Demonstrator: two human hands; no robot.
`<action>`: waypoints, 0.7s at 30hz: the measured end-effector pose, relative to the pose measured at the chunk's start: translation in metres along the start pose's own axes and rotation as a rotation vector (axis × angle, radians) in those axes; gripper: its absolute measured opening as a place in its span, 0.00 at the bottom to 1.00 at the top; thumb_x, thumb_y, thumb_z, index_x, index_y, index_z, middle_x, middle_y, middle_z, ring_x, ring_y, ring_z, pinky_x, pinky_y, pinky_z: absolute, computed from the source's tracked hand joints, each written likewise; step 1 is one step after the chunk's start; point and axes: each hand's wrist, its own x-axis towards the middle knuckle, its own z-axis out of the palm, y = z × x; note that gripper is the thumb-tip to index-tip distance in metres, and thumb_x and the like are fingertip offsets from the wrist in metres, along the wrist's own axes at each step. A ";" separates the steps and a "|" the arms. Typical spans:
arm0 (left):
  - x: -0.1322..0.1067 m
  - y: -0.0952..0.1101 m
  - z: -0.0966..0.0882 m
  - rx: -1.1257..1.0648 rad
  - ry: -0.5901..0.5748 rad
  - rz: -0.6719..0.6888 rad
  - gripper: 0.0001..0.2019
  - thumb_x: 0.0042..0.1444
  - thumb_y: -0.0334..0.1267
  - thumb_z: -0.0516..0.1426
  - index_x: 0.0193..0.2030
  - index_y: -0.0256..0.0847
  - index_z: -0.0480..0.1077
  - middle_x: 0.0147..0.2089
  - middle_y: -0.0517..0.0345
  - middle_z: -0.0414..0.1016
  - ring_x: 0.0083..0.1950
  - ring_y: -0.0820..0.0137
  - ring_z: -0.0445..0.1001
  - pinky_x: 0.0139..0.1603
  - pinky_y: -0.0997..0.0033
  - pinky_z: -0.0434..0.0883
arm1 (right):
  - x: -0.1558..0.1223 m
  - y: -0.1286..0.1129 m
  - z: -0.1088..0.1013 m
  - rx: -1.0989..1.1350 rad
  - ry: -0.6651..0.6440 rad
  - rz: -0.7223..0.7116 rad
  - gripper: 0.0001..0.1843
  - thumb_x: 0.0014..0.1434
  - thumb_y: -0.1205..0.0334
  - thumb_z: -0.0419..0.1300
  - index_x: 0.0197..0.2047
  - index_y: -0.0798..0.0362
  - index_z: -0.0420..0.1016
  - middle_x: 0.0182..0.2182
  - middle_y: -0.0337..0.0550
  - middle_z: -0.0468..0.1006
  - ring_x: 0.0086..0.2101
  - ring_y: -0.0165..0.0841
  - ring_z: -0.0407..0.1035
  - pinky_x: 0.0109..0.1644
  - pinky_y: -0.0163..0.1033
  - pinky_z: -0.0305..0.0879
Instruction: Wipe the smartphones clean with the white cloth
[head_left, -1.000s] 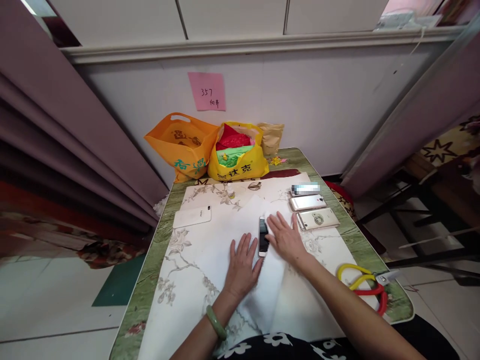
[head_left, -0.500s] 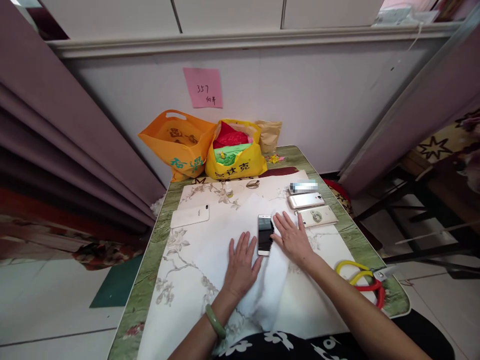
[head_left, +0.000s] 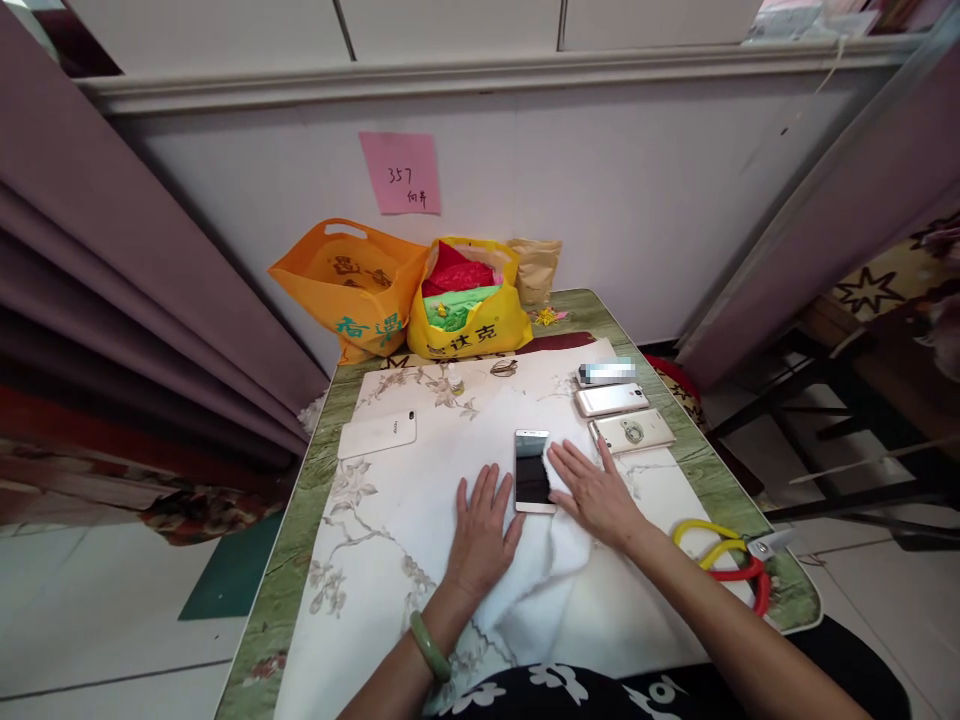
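Phone [head_left: 534, 482] beside ruffled white cloth [head_left: 574, 550]

We see it face-up, just below and right of frame centre. The left hand [head_left: 482, 525], left of it, rests flat, fingers slightly apart. The right hand [head_left: 598, 492] lies over the cloth; whether it pinches any, we cannot tell.

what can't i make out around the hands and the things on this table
All in the head view:
Phone between the hands: part of its right edge is covered by the white cloth under the right hand.
Surface beneath the left hand: hidden by that hand.
Farthest item in the row at right: blurred by pixelation.
Small bottle: too small to read any lettering.
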 end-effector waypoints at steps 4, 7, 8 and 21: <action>-0.001 -0.001 0.001 0.009 0.005 0.010 0.27 0.65 0.43 0.50 0.70 0.40 0.54 0.73 0.45 0.53 0.74 0.57 0.50 0.71 0.43 0.48 | 0.040 -0.011 0.005 0.012 0.009 0.075 0.33 0.70 0.44 0.43 0.71 0.52 0.51 0.68 0.48 0.57 0.68 0.44 0.47 0.69 0.65 0.22; -0.002 -0.001 0.001 0.012 0.007 0.012 0.27 0.65 0.43 0.50 0.69 0.40 0.55 0.72 0.45 0.53 0.74 0.57 0.50 0.71 0.43 0.48 | 0.042 -0.029 0.008 0.066 -0.009 -0.014 0.34 0.69 0.43 0.44 0.72 0.52 0.49 0.68 0.48 0.54 0.68 0.44 0.46 0.69 0.65 0.21; -0.002 -0.001 0.002 0.009 0.009 0.013 0.27 0.64 0.42 0.50 0.69 0.40 0.55 0.72 0.45 0.54 0.73 0.57 0.51 0.71 0.43 0.48 | 0.035 -0.034 0.008 0.089 -0.020 -0.070 0.35 0.69 0.42 0.44 0.72 0.51 0.48 0.69 0.48 0.54 0.68 0.43 0.46 0.69 0.64 0.21; 0.000 0.000 -0.001 0.021 -0.015 0.002 0.27 0.65 0.41 0.49 0.70 0.42 0.54 0.73 0.46 0.52 0.74 0.57 0.50 0.71 0.42 0.48 | 0.027 0.000 0.008 0.027 0.021 0.039 0.32 0.70 0.46 0.46 0.72 0.50 0.49 0.68 0.46 0.56 0.68 0.44 0.45 0.69 0.64 0.21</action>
